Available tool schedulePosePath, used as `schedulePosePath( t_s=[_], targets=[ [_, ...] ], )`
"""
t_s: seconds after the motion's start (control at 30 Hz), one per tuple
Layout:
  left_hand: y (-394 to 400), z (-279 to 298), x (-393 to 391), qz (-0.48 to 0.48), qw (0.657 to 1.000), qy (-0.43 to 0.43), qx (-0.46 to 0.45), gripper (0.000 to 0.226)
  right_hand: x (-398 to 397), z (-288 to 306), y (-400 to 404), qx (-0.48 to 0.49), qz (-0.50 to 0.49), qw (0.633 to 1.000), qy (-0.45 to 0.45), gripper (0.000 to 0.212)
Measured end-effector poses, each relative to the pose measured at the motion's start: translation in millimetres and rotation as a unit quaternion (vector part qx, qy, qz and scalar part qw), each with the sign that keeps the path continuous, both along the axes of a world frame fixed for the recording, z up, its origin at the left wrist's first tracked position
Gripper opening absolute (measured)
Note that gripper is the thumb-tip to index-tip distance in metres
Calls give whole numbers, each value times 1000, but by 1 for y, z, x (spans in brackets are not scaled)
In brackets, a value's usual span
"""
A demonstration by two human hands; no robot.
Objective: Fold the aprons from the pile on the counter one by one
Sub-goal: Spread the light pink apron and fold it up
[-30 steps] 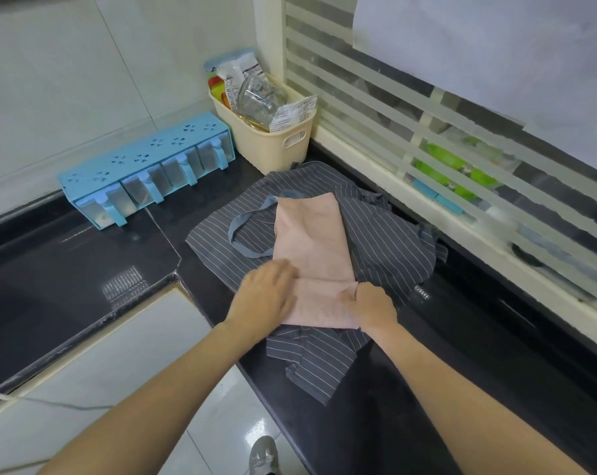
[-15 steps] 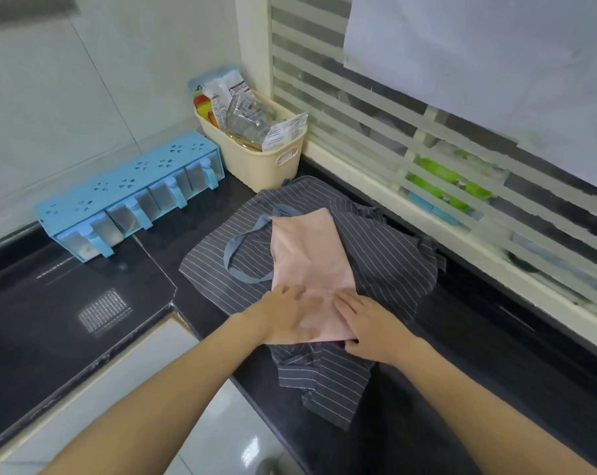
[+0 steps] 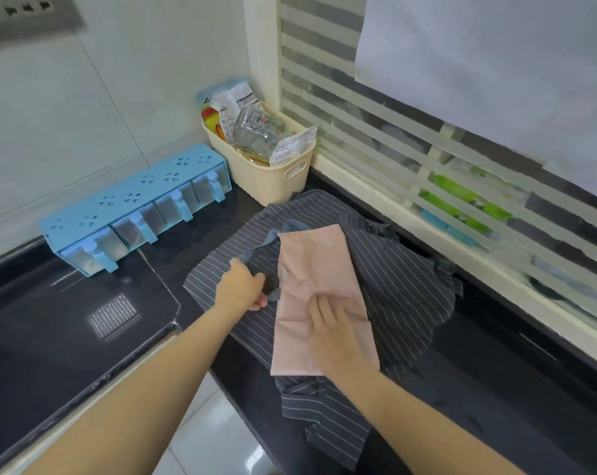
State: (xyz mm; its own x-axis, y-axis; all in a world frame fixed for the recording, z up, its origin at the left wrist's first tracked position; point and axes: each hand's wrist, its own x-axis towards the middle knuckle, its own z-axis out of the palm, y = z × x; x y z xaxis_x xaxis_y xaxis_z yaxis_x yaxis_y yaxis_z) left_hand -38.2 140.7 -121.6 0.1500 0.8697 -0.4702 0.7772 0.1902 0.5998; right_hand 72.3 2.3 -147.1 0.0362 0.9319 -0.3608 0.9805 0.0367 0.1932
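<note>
A pink apron [image 3: 319, 269], folded into a long strip, lies on top of a dark grey pinstriped apron [image 3: 403, 286] spread on the black counter [image 3: 495, 389]. A blue-grey strap [image 3: 271, 240] loops out from the pink apron's left side. My left hand [image 3: 242, 289] grips that strap just left of the pink strip. My right hand [image 3: 331, 329] rests flat on the lower half of the pink apron, fingers straight; it is blurred.
A cream basket [image 3: 273, 180] stuffed with packets stands in the back corner. A blue spice rack [image 3: 132, 210] sits along the wall at the left. A black glass cooktop [image 3: 67, 320] lies left. A louvred window [image 3: 427, 173] runs behind the counter.
My left hand left the pink apron's lower edge and moved up-left to take the strap. My right hand slid up onto the strip's middle. The camera moved closer.
</note>
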Motion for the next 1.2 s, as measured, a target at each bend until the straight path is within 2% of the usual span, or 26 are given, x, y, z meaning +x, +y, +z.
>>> schedulePosePath(
  t_s=[0.03, 0.17, 0.2, 0.27, 0.33, 0.37, 0.43, 0.5, 0.57, 0.63, 0.73, 0.8, 0.9, 1.0, 1.1, 1.17, 1.2],
  targets=[
    [4, -1, -2, 18, 999, 20, -23, 37, 2, -1, 3, 2, 18, 1000, 8, 55],
    [23, -7, 2, 30, 997, 63, -45, 34, 26, 10, 22, -19, 16, 996, 90, 45],
    [26, -6, 5, 16, 995, 91, -37, 42, 30, 9, 27, -27, 38, 996, 82, 44],
    [25, -4, 7, -72, 978, 198, -2, 62, 36, 8, 33, -23, 70, 995, 66, 46],
    [30, 1, 8, -139, 955, 262, 17, 57, 37, 5, 39, -22, 90, 995, 41, 57],
    [39, 4, 9, -143, 952, 268, 23, 50, 36, 1, 43, -32, 93, 994, 38, 65],
    [63, 18, 14, -103, 965, 232, 65, 34, 37, -1, 49, -73, 91, 992, 48, 74],
    [89, 40, 23, -59, 967, 159, 193, 20, 38, 1, 54, -103, 111, 987, 47, 70],
    [111, 71, 37, -50, 940, 74, 329, 20, 39, 2, 54, -90, 124, 987, 53, 71],
    [127, 104, 53, -32, 918, -53, 391, 20, 37, 1, 50, -77, 122, 988, 57, 79],
    [148, 137, 75, 25, 907, -210, 364, 21, 39, -3, 49, -104, 83, 989, 66, 84],
    [145, 138, 80, -11, 923, -216, 318, 28, 41, -3, 54, -135, 54, 987, 71, 85],
    [118, 118, 71, -144, 927, -101, 331, 39, 45, -1, 59, -157, 70, 984, 40, 83],
    [82, 83, 57, -163, 932, -6, 325, 40, 49, -7, 65, -138, 70, 987, 47, 77],
    [48, 48, 46, -136, 969, 12, 204, 40, 45, 0, 66, -83, 6, 989, 126, 56],
    [37, 24, 40, -146, 984, 42, 95, 31, 44, 12, 57, -53, 4, 994, 96, 55],
    [35, 17, 38, -175, 980, 80, 44, 26, 47, 19, 50, -32, -22, 996, 83, 54]
  ],
)
